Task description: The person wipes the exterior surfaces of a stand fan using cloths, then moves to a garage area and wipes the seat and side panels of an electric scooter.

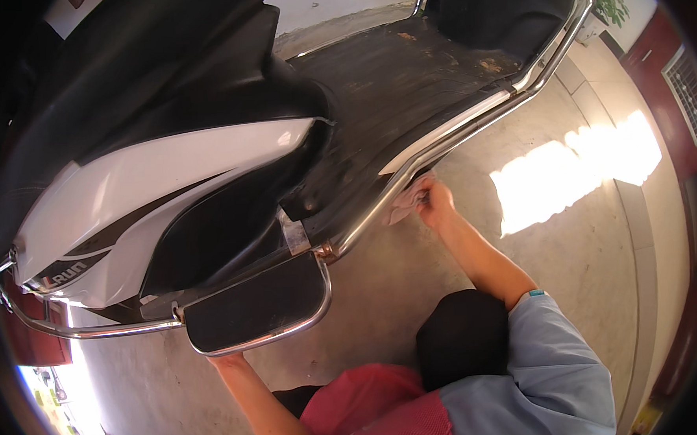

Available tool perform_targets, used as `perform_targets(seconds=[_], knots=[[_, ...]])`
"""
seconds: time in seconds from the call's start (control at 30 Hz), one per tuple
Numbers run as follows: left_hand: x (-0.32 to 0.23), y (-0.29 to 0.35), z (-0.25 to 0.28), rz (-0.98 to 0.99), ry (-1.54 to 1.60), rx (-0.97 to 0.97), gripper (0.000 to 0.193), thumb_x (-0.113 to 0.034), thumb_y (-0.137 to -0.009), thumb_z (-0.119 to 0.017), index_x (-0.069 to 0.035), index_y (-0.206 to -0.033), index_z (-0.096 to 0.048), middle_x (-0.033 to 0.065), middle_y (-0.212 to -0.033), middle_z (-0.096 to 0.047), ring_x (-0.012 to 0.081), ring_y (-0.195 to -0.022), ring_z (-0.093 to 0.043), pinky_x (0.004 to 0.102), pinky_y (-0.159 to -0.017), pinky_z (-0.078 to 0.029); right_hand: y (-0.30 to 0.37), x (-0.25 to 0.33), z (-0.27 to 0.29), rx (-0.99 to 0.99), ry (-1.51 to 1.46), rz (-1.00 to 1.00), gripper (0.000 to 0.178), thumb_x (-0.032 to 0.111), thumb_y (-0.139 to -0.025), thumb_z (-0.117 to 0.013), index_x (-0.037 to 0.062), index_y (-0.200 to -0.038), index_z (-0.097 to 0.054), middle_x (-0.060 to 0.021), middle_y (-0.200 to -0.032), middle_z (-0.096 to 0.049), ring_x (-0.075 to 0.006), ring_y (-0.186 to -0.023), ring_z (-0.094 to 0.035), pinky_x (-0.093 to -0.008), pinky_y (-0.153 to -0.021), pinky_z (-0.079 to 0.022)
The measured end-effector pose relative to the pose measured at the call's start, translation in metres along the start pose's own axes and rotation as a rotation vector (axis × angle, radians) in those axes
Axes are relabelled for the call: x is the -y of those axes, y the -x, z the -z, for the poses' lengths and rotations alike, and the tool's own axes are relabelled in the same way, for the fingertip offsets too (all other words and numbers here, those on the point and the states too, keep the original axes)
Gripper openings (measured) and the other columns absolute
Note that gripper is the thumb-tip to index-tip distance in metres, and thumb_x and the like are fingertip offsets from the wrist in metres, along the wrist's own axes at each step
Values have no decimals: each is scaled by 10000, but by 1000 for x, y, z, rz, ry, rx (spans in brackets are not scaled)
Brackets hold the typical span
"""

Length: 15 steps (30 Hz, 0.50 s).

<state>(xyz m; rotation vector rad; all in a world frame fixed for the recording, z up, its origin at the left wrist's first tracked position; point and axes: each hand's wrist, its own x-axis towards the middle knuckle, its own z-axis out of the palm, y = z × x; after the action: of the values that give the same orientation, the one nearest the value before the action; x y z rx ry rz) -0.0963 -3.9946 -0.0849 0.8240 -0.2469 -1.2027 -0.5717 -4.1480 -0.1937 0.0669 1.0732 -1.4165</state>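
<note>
A scooter with a white and black side panel (203, 158) stands before me. A chrome rail (455, 137) runs along its black floorboard (381, 82). My right hand (437, 200) is closed on a crumpled pale pink cloth (404, 202), just below the rail at the floorboard's edge. Part of the cloth goes out of sight under the scooter's side. At the lower rim of the black fold-out footrest (258, 302), framed in chrome, is my left hand (227, 361). Its fingers are hidden beneath the footrest, so its grip does not show.
Grey concrete floor (368, 295) lies beneath the scooter and around my knees. A bright sunlit patch (571, 173) falls on it to the right. A potted plant (607, 1) stands at the far right, near a dark red wall or door with a grille (686, 93).
</note>
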Motion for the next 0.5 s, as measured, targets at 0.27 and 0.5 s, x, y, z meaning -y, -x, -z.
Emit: perform_targets(seconds=[0.27, 0.5], knots=[[-10, 4, 10, 52, 179, -186, 393, -189, -921, -335, 50, -1123, -573, 190, -1119, -614, 339, -1018, -596, 447, -891, -501, -41, 66, 14, 76, 156, 254, 157, -4, -817, -370, 18, -851, -521, -130, -680, -571, -250, -552, -585, -396, -488, -505], [-18, -2, 22, 75, 280, -218, 443, -220, -933, -261, 44, -1138, -552, 202, -1121, -604, 346, -1029, -586, 460, -909, -485, 120, -33, -94, 360, 373, -360, 222, 26, -892, -401, -32, -1097, -464, -198, -1053, -573, -325, -861, -631, -473, -765, -553]])
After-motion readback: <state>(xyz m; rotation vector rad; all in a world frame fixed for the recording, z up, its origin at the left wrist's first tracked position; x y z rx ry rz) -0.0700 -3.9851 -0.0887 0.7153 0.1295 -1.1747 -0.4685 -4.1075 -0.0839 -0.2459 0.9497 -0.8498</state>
